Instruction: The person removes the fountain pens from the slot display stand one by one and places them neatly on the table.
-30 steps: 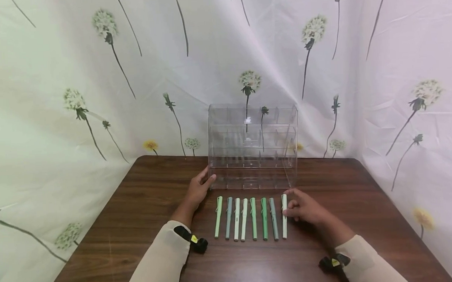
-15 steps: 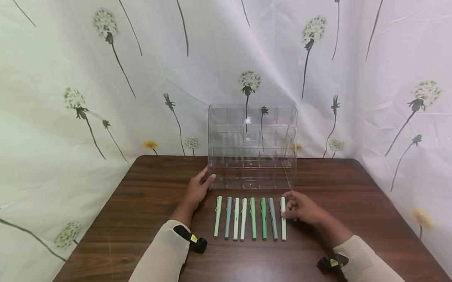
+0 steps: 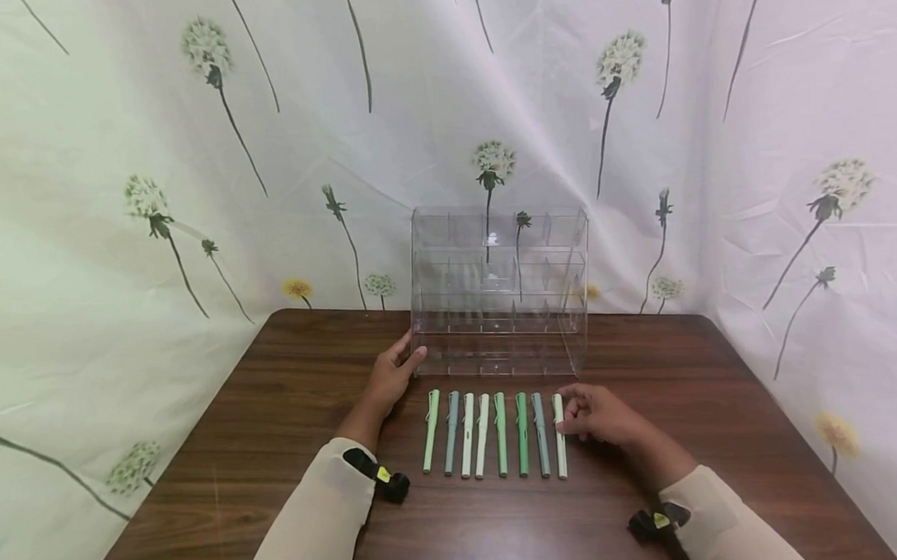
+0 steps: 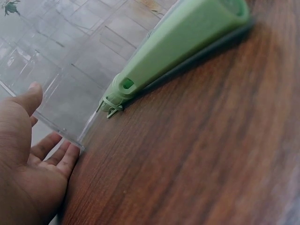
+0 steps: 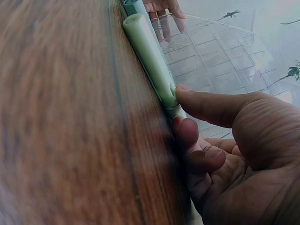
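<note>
A clear plastic organizer (image 3: 500, 322) with tiered compartments stands upright toward the back of the table. My left hand (image 3: 389, 378) holds its lower left side, thumb at the front edge and fingers around the side, as the left wrist view shows (image 4: 37, 173). In front lies a row of capped pens in greens, pale tints and grey-blue. At the row's right end, my right hand (image 3: 600, 415) pinches a pale green pen (image 3: 562, 453) lying on the table. Thumb and fingertips meet the same pen (image 5: 149, 58) in the right wrist view. A light green pen (image 3: 431, 433) ends the row at left.
The dark wooden table (image 3: 275, 410) bears everything. Right beside the pinched pen lies a grey-blue pen (image 3: 540, 437). A white cloth with dandelion prints (image 3: 295, 137) hangs behind the table and along both sides.
My right hand has slid the pale pen slightly left and toward me, nearer the grey-blue pen. My left hand stays on the organizer.
</note>
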A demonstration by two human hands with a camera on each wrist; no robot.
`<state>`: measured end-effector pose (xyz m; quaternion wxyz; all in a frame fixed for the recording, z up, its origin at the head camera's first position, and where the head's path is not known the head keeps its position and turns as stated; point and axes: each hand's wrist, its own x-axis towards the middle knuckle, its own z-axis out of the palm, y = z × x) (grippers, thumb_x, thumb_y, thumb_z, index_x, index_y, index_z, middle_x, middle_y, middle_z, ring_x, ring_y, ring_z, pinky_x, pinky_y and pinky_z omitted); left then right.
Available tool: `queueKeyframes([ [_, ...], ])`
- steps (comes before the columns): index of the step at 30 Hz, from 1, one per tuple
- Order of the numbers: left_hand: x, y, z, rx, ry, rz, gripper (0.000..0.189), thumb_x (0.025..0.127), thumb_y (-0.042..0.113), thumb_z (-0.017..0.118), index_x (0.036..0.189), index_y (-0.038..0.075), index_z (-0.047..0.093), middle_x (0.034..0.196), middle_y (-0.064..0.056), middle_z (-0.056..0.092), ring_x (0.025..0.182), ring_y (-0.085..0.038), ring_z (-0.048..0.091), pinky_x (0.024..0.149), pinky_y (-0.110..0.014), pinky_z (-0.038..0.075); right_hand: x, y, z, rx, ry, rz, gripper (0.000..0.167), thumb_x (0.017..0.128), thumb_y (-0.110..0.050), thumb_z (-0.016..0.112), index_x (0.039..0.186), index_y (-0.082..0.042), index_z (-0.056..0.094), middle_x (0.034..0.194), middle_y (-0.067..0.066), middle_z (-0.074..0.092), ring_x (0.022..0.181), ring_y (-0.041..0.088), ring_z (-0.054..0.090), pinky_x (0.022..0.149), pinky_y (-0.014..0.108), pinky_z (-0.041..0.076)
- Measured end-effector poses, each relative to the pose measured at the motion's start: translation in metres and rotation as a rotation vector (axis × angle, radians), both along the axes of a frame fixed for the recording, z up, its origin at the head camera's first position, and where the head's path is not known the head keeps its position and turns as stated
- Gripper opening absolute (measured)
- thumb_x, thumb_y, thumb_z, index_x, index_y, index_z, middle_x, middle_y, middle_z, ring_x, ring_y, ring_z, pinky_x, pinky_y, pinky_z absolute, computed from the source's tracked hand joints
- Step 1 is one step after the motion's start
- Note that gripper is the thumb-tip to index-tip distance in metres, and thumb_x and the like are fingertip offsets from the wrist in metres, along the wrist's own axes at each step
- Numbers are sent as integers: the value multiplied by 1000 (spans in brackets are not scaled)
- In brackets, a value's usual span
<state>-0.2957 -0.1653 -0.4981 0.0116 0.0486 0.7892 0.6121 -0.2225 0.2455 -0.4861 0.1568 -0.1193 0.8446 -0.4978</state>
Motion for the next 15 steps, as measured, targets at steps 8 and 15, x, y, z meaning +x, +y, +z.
queueKeyframes([
  [8,1,5,3,-9,-4,18,72,112,42,65,173,21,34,180,-15,31,165,-41,33,132,-60,34,-1,5,-1,-17,-10,21,72,98,-17,84,155,10,49,91,4,70,67,18,62,49,28,45],
  [15,1,7,2,48,61,-5,74,112,32,65,174,14,30,179,-21,24,161,-46,38,128,-62,39,-2,13,-2,-42,-40,8,66,105,-23,76,156,8,48,94,5,71,67,16,64,51,28,48],
])
